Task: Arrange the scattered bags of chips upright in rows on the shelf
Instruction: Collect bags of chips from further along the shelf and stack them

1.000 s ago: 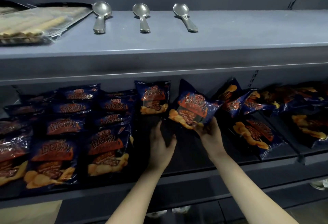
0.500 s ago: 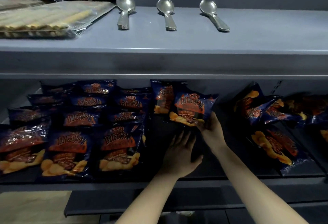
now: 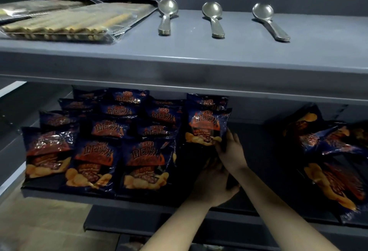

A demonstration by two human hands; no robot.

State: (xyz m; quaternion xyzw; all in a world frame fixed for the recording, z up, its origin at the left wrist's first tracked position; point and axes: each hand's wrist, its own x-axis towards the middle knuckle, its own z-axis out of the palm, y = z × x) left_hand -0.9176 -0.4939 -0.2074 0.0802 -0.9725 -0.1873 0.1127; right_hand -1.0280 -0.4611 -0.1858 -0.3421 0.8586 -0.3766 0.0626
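rows of upright chip bags (image 3: 95,161) fill the lower shelf (image 3: 59,195), centre left. the held bag (image 3: 206,125) stands upright just right of them. the left hand (image 3: 214,187) reaches forward below it, its fingers too dark to tell. the right hand (image 3: 232,151) pinches the bag's lower right corner.

Dark navy bags of chips (image 3: 139,163), flat blue-grey shelf (image 3: 199,59)
Each bag carries an orange-red flame panel, white-outlined lettering and golden printed chips; the spoons (image 3: 167,15) are silver, the wrapped sticks (image 3: 59,24) pale tan under clear film.
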